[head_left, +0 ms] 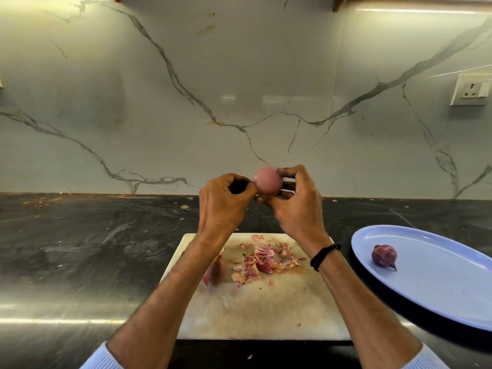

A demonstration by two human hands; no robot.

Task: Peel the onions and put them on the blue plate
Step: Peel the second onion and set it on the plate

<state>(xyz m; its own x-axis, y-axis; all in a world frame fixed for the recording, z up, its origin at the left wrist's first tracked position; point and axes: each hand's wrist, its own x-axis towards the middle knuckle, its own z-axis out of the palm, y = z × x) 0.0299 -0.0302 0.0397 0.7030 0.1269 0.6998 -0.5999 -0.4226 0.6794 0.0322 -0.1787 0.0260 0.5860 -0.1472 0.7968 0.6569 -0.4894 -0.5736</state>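
head view: both hands are raised at the middle of the frame, in front of the marble wall (239, 75), with a pale onion (267, 181) between them. the right hand (295, 206) has its grip round the pale onion, fingers curled over the top and right side and the thumb beneath. the left hand (226, 201) is curled tight, and its grip is a narrow pinch of thumb and fingertips at the onion's lower left edge. whether it holds a flap of skin there cannot be told, as the spot is blurred. the pale onion looks smooth and pinkish. a black wristband (323, 257) sits on the right wrist, and light blue sleeves (98, 358) show at the bottom edge.

below the hands, at lower centre, a white cutting board (266, 315) lies on the dark desk (80, 249). a heap of onion peels (262, 259) is spread over the upper half of the board, and a larger curved piece of skin (215, 270) lies just left of the heap, partly behind the left forearm.

at the right edge of the frame the blue plate (439, 294) rests on the desk just beside the board, cut off by the frame. a purple onion (384, 256) lies on the plate's left part, its root tip pointing lower right.

a white wall socket (471, 93) is at the upper right.
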